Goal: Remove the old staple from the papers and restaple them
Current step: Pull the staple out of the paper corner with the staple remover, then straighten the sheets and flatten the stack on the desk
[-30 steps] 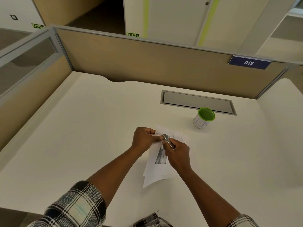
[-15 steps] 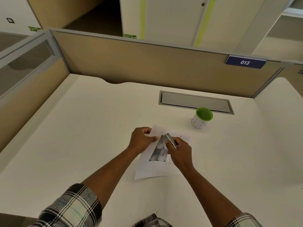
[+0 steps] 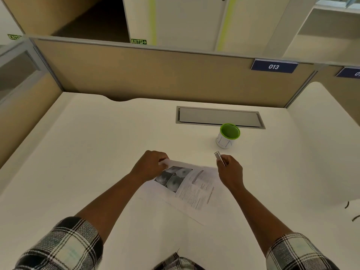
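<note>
The printed papers (image 3: 191, 187), with grey pictures and text on the top sheet, lie flat on the white desk in front of me. My left hand (image 3: 151, 165) pinches their far left corner. My right hand (image 3: 230, 171) grips a small silver stapler (image 3: 219, 157), held just off the papers' far right corner, its tip pointing away from me. No staple can be made out on the sheets.
A white cup with a green inside (image 3: 228, 135) stands beyond my right hand. Behind it a grey cable hatch (image 3: 220, 117) is set into the white desk (image 3: 87, 152). Tan partition walls (image 3: 155, 75) enclose the desk at the back and left.
My right hand has pulled the stapler off the papers and moved it right. The papers have spread out flat, showing the text half. My left hand keeps its hold on the corner.
</note>
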Demonstrator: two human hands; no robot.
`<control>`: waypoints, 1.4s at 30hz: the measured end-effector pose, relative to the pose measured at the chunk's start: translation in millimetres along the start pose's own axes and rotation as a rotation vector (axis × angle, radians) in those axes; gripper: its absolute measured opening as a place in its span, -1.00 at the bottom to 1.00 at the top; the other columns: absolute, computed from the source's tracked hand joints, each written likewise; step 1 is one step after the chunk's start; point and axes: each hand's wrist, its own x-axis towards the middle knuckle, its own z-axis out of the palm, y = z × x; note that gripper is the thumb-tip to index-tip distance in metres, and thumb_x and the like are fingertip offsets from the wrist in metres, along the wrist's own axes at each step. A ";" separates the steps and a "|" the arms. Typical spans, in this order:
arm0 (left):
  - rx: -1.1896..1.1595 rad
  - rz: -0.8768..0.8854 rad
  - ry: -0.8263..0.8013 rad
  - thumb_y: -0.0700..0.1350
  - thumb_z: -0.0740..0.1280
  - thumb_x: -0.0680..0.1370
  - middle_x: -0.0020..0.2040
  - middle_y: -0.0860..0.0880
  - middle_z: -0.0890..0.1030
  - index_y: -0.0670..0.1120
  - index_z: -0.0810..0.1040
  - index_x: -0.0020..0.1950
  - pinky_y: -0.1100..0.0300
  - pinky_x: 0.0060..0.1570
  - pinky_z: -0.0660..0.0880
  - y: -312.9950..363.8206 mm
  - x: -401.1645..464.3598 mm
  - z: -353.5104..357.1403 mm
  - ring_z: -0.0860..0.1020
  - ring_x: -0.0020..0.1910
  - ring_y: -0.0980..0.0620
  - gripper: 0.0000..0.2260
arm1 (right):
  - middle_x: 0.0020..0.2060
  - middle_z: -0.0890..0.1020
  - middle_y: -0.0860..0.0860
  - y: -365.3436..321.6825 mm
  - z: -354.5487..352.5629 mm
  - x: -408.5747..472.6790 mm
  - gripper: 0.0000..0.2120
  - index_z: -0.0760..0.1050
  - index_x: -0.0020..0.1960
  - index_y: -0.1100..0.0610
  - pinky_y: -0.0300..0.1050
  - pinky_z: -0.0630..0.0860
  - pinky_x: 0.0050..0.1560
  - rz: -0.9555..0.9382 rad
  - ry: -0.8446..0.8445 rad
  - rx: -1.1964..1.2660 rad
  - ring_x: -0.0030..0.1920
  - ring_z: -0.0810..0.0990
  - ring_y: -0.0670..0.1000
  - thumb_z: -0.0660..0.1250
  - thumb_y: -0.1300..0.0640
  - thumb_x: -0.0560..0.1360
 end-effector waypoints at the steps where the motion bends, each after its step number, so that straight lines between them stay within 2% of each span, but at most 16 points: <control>1: 0.030 0.021 -0.003 -0.16 0.38 0.48 -0.25 0.05 0.66 -0.03 0.64 -0.18 0.24 -0.31 0.43 -1.5 0.3 -1.4 0.58 -0.27 0.08 -0.93 | -0.29 0.59 -0.03 4.8 -0.6 3.6 -0.86 0.52 -0.14 0.10 -0.18 0.33 -0.26 -0.003 0.003 -0.023 -0.24 0.52 0.00 0.28 0.07 0.55; 4: 0.192 0.148 0.020 -0.17 0.37 0.49 -0.22 0.02 0.68 -0.04 0.66 -0.14 0.23 -0.23 0.37 -1.0 6.7 -0.2 0.58 -0.24 0.01 -0.92 | -0.23 0.62 -0.02 20.4 -1.9 16.0 -0.94 0.55 -0.07 0.12 -0.17 0.34 -0.17 0.011 -0.021 -0.096 -0.21 0.53 0.00 0.34 0.14 0.51; 7: 0.428 0.252 0.022 -0.20 0.38 0.48 -0.19 0.00 0.66 0.00 0.66 -0.11 0.18 -0.09 0.36 1.7 12.4 -0.5 0.58 -0.14 -0.01 -0.89 | -0.20 0.65 0.01 31.4 0.6 26.6 -0.91 0.58 -0.05 0.14 -0.18 0.35 -0.19 0.019 -0.074 -0.163 -0.18 0.57 0.03 0.35 0.15 0.48; 9: 0.518 0.327 0.016 -0.28 0.39 0.43 -0.22 0.02 0.64 -0.01 0.65 -0.14 0.13 -0.08 0.38 2.4 14.6 -1.8 0.57 -0.14 -0.01 -0.83 | -0.18 0.65 0.02 35.8 4.4 31.9 -0.89 0.58 -0.04 0.14 -0.17 0.36 -0.19 0.042 -0.109 -0.189 -0.18 0.57 0.03 0.36 0.13 0.46; 11: 0.551 0.419 0.059 -0.35 0.44 0.35 -0.27 0.04 0.64 -0.04 0.63 -0.20 0.09 -0.17 0.44 2.0 14.0 -2.9 0.58 -0.19 -0.03 -0.79 | -0.17 0.65 0.03 38.4 9.2 35.2 -0.86 0.58 -0.04 0.15 -0.16 0.43 -0.17 0.073 -0.144 -0.214 -0.15 0.59 0.05 0.38 0.13 0.43; 14: 0.546 0.494 0.125 -0.37 0.50 0.27 -0.23 0.06 0.66 -0.05 0.61 -0.23 0.13 -0.23 0.42 1.8 12.5 -2.3 0.59 -0.21 -0.04 -0.75 | -0.21 0.65 0.04 39.0 15.8 36.9 -0.86 0.58 -0.08 0.14 -0.05 0.58 -0.16 0.124 -0.214 -0.250 -0.18 0.64 0.10 0.38 0.16 0.37; 20: 0.535 0.462 0.235 -0.42 0.52 0.20 -0.15 -0.02 0.61 -0.06 0.63 -0.22 0.12 -0.28 0.36 -6.4 6.6 1.4 0.54 -0.24 -0.09 -0.69 | -0.18 0.63 0.11 46.1 28.5 35.1 -0.82 0.50 -0.04 0.19 -0.08 0.51 -0.11 0.114 -0.278 -0.376 -0.11 0.61 0.12 0.32 0.15 0.39; 23: 0.432 0.336 0.289 -0.44 0.51 0.23 -0.12 -0.06 0.57 -0.07 0.64 -0.24 0.15 -0.30 0.36 -2.2 4.3 3.9 0.52 -0.30 -0.08 -0.71 | -0.12 0.61 0.11 51.2 31.6 34.7 -0.81 0.48 -0.02 0.20 -0.10 0.42 -0.14 0.079 -0.272 -0.437 -0.04 0.57 0.14 0.30 0.13 0.41; 25: 0.321 0.225 0.320 -0.47 0.47 0.26 -0.07 -0.08 0.55 -0.08 0.64 -0.26 0.18 -0.31 0.39 -0.4 1.7 6.2 0.54 -0.32 -0.06 -0.71 | -0.12 0.60 0.11 53.3 32.3 34.3 -0.82 0.47 -0.03 0.20 -0.08 0.43 -0.14 0.080 -0.271 -0.446 -0.03 0.57 0.15 0.28 0.12 0.42; 28: 0.065 0.067 0.361 -0.53 0.33 0.29 -0.05 0.04 0.50 -0.12 0.63 -0.26 0.39 -0.25 0.37 0.3 -3.7 10.1 0.55 -0.25 0.11 -0.68 | -0.05 0.58 0.08 50.3 31.6 31.0 -0.76 0.46 0.05 0.16 -0.01 0.46 0.02 0.082 -0.254 -0.555 0.05 0.54 0.14 0.27 0.02 0.47; 31: -0.121 -0.032 0.401 -0.57 0.29 0.29 -0.09 0.11 0.50 -0.19 0.65 -0.26 0.56 -0.12 0.35 2.7 -2.4 11.9 0.56 -0.16 0.24 -0.69 | 0.03 0.56 0.04 37.8 32.6 26.5 -0.67 0.48 0.17 0.07 0.04 0.33 0.09 -0.015 -0.136 -0.676 0.11 0.48 0.12 0.24 -0.10 0.52; 34: -0.241 -0.085 0.392 -0.56 0.33 0.32 -0.02 -0.05 0.56 -0.22 0.69 -0.23 0.57 -0.01 0.37 7.5 -0.2 10.0 0.56 -0.04 0.13 -0.71 | 0.10 0.58 0.00 14.4 38.0 22.7 -0.68 0.48 0.24 0.04 0.05 0.29 0.16 -0.119 -0.151 -0.490 0.16 0.49 0.08 0.24 -0.07 0.54; 36: -0.327 -0.116 0.363 -0.55 0.34 0.33 0.03 -0.07 0.59 -0.20 0.70 -0.23 0.57 -0.01 0.39 12.5 0.5 5.6 0.55 -0.01 0.17 -0.71 | 0.06 0.62 -0.05 -4.5 42.4 21.1 -0.70 0.50 0.21 0.03 0.00 0.35 0.15 -0.163 -0.232 -0.296 0.13 0.54 0.01 0.27 -0.08 0.54; 38: -0.427 -0.137 0.304 -0.55 0.34 0.32 0.05 -0.05 0.61 -0.15 0.70 -0.25 0.49 -0.08 0.46 20.1 1.9 -0.5 0.56 0.02 0.17 -0.68 | 0.03 0.65 -0.06 -23.9 44.8 19.0 -0.68 0.52 0.20 0.04 -0.11 0.42 0.11 -0.137 -0.359 -0.067 0.09 0.59 -0.05 0.31 -0.11 0.53; 40: -0.552 -0.135 0.245 -0.54 0.37 0.33 0.05 -0.03 0.62 -0.12 0.69 -0.26 0.37 -0.18 0.54 27.1 3.6 -7.9 0.58 0.07 0.07 -0.68 | 0.09 0.63 -0.04 -41.6 46.7 16.3 -0.61 0.49 0.26 0.03 -0.20 0.39 0.10 -0.082 -0.499 0.078 0.14 0.58 -0.05 0.29 -0.16 0.53; 42: -0.708 -0.129 0.215 -0.54 0.39 0.35 0.06 -0.04 0.64 -0.16 0.68 -0.27 0.31 -0.20 0.58 33.6 5.3 -14.4 0.60 0.11 -0.03 -0.71 | 0.23 0.57 -0.01 -51.4 48.1 14.5 -0.52 0.43 0.34 0.04 -0.10 0.39 0.23 0.004 -0.615 0.230 0.23 0.52 -0.01 0.24 -0.22 0.54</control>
